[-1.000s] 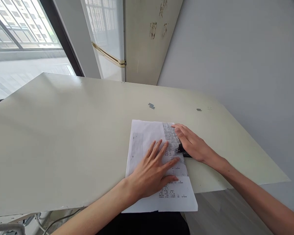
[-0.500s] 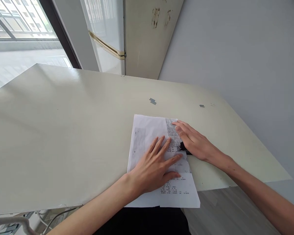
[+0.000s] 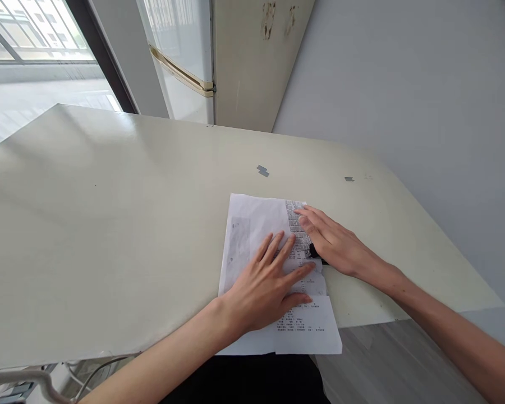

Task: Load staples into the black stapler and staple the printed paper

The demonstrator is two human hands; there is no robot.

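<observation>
Printed paper sheets lie on the table, their lower edge reaching over its front. My left hand rests flat on them with fingers spread; it holds nothing and presses on the paper. At the right edge of the sheets sits a black stapler, its front end over the paper and most of it hidden beneath my right hand. The palm of that hand lies on top of the stapler, fingers stretched out over the paper's upper right corner rather than wrapped around it.
The pale table carries two small grey marks. Behind it stands a refrigerator, with a grey wall along the right. A window is at upper left. Pipes and cables show below the front left edge.
The view has shifted very slightly. Both hands, the papers and the stapler stay in nearly the same place, with the stapler's front end still over the paper.
</observation>
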